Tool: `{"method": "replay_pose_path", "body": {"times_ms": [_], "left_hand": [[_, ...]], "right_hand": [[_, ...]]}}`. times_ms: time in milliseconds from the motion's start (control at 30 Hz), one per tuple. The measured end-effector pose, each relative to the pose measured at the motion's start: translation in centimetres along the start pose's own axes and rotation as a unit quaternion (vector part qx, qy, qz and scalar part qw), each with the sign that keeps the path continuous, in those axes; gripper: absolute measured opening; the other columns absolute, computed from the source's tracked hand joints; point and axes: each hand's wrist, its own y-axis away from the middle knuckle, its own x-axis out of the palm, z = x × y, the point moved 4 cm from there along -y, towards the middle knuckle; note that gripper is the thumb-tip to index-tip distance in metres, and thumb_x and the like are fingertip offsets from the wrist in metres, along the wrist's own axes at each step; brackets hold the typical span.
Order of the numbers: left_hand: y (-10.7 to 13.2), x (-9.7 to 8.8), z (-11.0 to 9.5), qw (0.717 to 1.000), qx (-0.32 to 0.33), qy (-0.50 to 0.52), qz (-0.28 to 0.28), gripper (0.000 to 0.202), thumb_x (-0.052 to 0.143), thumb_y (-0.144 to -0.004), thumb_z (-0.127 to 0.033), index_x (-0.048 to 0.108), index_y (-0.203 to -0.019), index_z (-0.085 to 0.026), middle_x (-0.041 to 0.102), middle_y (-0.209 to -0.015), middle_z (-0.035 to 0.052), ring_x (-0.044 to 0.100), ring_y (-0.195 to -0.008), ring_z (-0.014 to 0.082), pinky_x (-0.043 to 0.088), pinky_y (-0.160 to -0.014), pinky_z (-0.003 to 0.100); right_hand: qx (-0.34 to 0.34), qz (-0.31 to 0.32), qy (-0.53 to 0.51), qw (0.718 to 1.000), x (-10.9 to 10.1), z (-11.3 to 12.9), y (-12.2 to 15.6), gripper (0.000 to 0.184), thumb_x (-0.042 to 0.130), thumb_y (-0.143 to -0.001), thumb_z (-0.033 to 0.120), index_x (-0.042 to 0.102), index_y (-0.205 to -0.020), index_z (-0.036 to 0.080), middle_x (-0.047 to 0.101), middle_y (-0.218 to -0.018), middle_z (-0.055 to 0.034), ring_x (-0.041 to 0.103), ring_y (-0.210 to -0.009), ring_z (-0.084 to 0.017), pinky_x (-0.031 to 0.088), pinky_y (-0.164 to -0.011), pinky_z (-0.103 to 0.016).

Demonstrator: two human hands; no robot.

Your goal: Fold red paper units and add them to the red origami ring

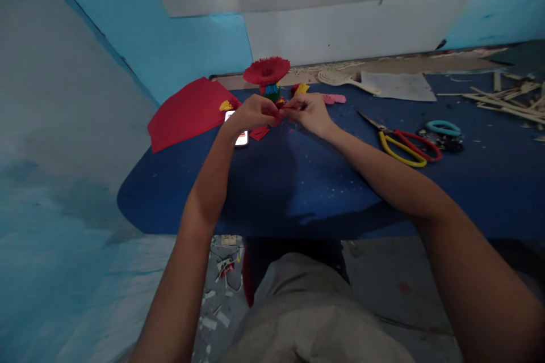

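My left hand (256, 112) and my right hand (311, 113) meet above the blue table (264, 181), fingertips pinched close together. Between them is a small red folded paper piece (277, 119), partly covered by the fingers. Just behind my hands stands a paper model made of many folded pieces, with a wide red flared top (267, 70) and a blue and green lower part. Close to my left wrist lie a phone with a lit screen (242, 139), small red paper pieces (259, 133) and a yellow and red folded cluster (227, 105).
A large red sheet (187, 116) lies at the left. Scissors with red and yellow handles (402, 147), a light blue ring (443, 128), a pale strainer-like ladle (340, 79), a white sheet (398, 85) and thin sticks (502, 99) occupy the right. Pink folded pieces (334, 99) sit beyond my right hand.
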Motion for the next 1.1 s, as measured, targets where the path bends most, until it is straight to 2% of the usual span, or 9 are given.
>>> {"method": "replay_pose_path", "body": {"times_ms": [133, 233, 400, 533, 633, 733, 833, 967, 1100], "left_hand": [[-0.9, 1.6, 0.7, 0.997, -0.014, 0.047, 0.060, 0.014, 0.059, -0.084, -0.015, 0.066, -0.072, -0.014, 0.065, -0.064, 0.0010, 0.062, -0.060, 0.0108, 0.050, -0.065, 0.024], [-1.8, 2.3, 1.7, 0.995, -0.036, 0.086, 0.037, 0.017, 0.056, -0.087, -0.015, 0.063, -0.071, -0.015, 0.059, -0.056, -0.0022, 0.058, -0.053, 0.0095, 0.050, -0.060, 0.023], [-2.3, 1.5, 2.5, 0.981, -0.074, 0.165, -0.070, 0.021, 0.049, -0.098, -0.028, 0.066, -0.093, -0.015, 0.072, -0.086, 0.0048, 0.070, -0.084, 0.0127, 0.053, -0.078, 0.025], [-2.2, 1.7, 2.2, 0.948, -0.110, 0.298, -0.018, 0.030, 0.036, -0.104, -0.029, 0.062, -0.107, -0.015, 0.070, -0.115, 0.0096, 0.067, -0.107, 0.0130, 0.052, -0.087, 0.025], [-2.2, 1.9, 2.2, 0.930, -0.140, 0.339, 0.007, 0.029, 0.034, -0.103, -0.023, 0.061, -0.103, -0.015, 0.071, -0.107, 0.0083, 0.068, -0.100, 0.0122, 0.053, -0.084, 0.025], [-2.0, 1.7, 2.3, 0.931, -0.149, 0.333, 0.003, 0.019, 0.042, -0.100, -0.019, 0.061, -0.098, -0.016, 0.072, -0.097, 0.0047, 0.069, -0.087, 0.0097, 0.052, -0.078, 0.023], [-1.7, 0.9, 2.4, 0.947, -0.126, 0.291, -0.050, 0.009, 0.054, -0.094, -0.017, 0.062, -0.097, -0.017, 0.072, -0.098, 0.0029, 0.068, -0.084, 0.0084, 0.052, -0.079, 0.022], [-1.0, 0.1, 2.2, 0.971, -0.094, 0.201, -0.092, 0.005, 0.066, -0.085, -0.016, 0.068, -0.089, -0.015, 0.073, -0.090, 0.0043, 0.069, -0.088, 0.0123, 0.053, -0.084, 0.024], [-1.1, 0.2, 1.9, 0.990, -0.045, 0.087, -0.101, 0.011, 0.064, -0.084, -0.022, 0.071, -0.087, -0.014, 0.073, -0.083, 0.0051, 0.068, -0.083, 0.0140, 0.053, -0.076, 0.024]], "right_hand": [[-0.017, 0.012, 0.002, 1.000, -0.2, 0.4, 0.0, 0.035, 0.076, -0.071, 0.054, 0.067, -0.068, 0.019, 0.060, -0.058, -0.0004, 0.050, -0.053, -0.013, 0.041, -0.054, -0.030], [-0.018, -0.014, -0.001, 1.000, -0.2, -0.4, -0.3, 0.038, 0.073, -0.074, 0.057, 0.067, -0.075, 0.019, 0.060, -0.061, -0.0007, 0.052, -0.054, -0.014, 0.044, -0.055, -0.032], [-0.084, -0.023, 0.021, 0.996, -0.5, -0.8, -0.3, 0.043, 0.071, -0.080, 0.052, 0.063, -0.110, 0.023, 0.067, -0.107, -0.0099, 0.065, -0.091, -0.022, 0.055, -0.082, -0.041], [-0.184, -0.020, 0.114, 0.976, -1.2, 0.2, 0.1, 0.036, 0.071, -0.081, 0.052, 0.068, -0.101, 0.022, 0.057, -0.130, -0.0146, 0.054, -0.121, -0.030, 0.045, -0.105, -0.050], [-0.208, 0.002, 0.128, 0.970, -1.2, 0.4, 0.2, 0.033, 0.061, -0.088, 0.055, 0.070, -0.091, 0.024, 0.056, -0.132, -0.0121, 0.052, -0.121, -0.029, 0.042, -0.107, -0.051], [-0.206, 0.016, 0.148, 0.967, -1.2, 0.4, 0.1, 0.035, 0.054, -0.091, 0.057, 0.069, -0.089, 0.026, 0.058, -0.130, -0.0088, 0.051, -0.123, -0.029, 0.040, -0.108, -0.052], [-0.195, 0.062, 0.175, 0.963, -1.0, 0.2, 0.0, 0.035, 0.049, -0.093, 0.057, 0.067, -0.093, 0.027, 0.061, -0.128, -0.0083, 0.054, -0.122, -0.028, 0.040, -0.109, -0.051], [-0.200, 0.103, 0.218, 0.950, -0.7, 0.0, -0.1, 0.029, 0.043, -0.097, 0.046, 0.063, -0.096, 0.025, 0.067, -0.114, -0.0101, 0.059, -0.111, -0.027, 0.043, -0.102, -0.049], [-0.188, 0.101, 0.285, 0.935, -0.4, 0.1, 0.1, 0.018, 0.048, -0.093, 0.033, 0.062, -0.094, 0.022, 0.069, -0.103, -0.0112, 0.060, -0.104, -0.029, 0.043, -0.095, -0.049]]}}
